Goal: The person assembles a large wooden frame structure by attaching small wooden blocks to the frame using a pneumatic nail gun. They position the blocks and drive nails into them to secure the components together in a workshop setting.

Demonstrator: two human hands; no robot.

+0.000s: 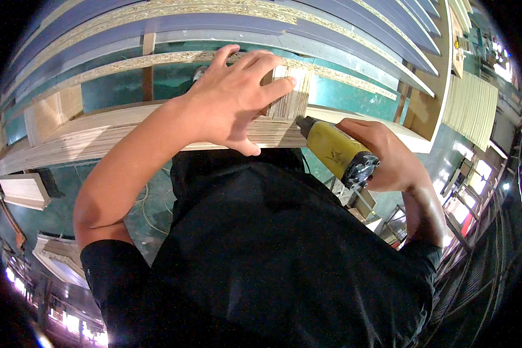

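Note:
My left hand (pixel 238 95) lies with its fingers spread across a short wooden block (pixel 296 101). Its index fingertip rests on the block, and the thumb reaches down over the near edge of a long layered-wood beam (pixel 116 130). The block stands between this beam and a thin particleboard strip (pixel 354 81). On the right, my right hand (pixel 383 148) is wrapped round a yellow and black nail gun (pixel 333 148). The tool's dark nose is at the beam, close to the block's near right corner. Its grip is mostly hidden by my fingers.
Beyond the strip lie several long blue-faced panels (pixel 214 26) with particleboard edges. A wooden end piece (pixel 441 87) closes the frame at the right. Further right is a stack of pale boards (pixel 472 110). Loose wood (pixel 23 191) and a hose (pixel 145 209) are at the lower left.

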